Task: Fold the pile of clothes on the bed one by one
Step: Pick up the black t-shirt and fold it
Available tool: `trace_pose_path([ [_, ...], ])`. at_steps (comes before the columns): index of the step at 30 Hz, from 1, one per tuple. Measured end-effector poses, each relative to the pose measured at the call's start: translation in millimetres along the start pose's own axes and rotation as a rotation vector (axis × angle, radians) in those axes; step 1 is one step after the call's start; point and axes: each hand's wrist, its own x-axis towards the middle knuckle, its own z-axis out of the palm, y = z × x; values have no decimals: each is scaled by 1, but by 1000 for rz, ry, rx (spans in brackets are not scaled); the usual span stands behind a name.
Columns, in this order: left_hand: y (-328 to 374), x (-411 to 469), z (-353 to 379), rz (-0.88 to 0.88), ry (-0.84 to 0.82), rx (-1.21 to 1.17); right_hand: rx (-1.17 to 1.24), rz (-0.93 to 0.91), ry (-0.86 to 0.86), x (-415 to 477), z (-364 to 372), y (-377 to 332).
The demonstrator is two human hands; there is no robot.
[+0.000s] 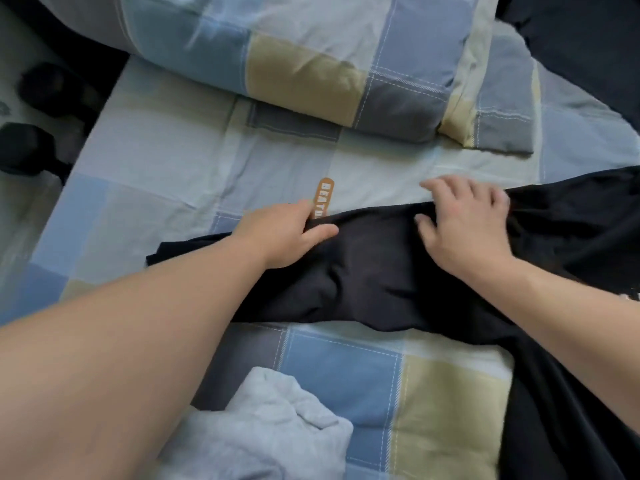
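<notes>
- Head view: a black garment (381,268) of thin, smooth, matte knit lies across the middle of the bed (166,157) as a long crumpled band. Soft folds bunch at its centre and a narrow flap trails out at its left end. Its right part spreads wider and runs off the lower right of the frame.
- The left hand (291,233) is at the band's far edge. Its grip is clenched on the cloth, thumb lying on top and fingers curled over the hem.
- The right hand (464,223) rests palm-down on the black garment further right, its grip released. The fingers are spread and only slightly bent, their tips reaching past the far edge onto the sheet; the hand is a little blurred.
- An orange label (326,197), a rounded strip with white block letters, shows at that far edge just beside the left hand's fingers.
- The bed's sheet is creased cotton, a patchwork of pale blue, grey, cream and tan squares with white stitched lines. A plump pillow (311,64) in the same pattern lies behind.
- A grey garment (270,427) of soft, fleecy-looking fabric sits in a rumpled heap at the near edge, apart from the black one.
- More dark cloth (588,46) fills the top right corner.
</notes>
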Motion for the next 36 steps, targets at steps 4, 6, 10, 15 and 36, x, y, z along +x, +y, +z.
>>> trace_pose_path([
  [4,-65,-25,-12,-73,-125,111,137,-296,-166,-22,13,-86],
  [6,-87,-35,-15,-82,-177,137,113,-311,-245,-26,25,-113],
  [10,-105,-48,-23,-66,-67,90,54,-188,-335,-33,43,-135],
  [15,-127,-63,-18,-176,93,133,15,-97,-382,-35,56,-147],
  [36,178,-15,48,182,211,87,-63,185,-214,-78,-55,182],
])
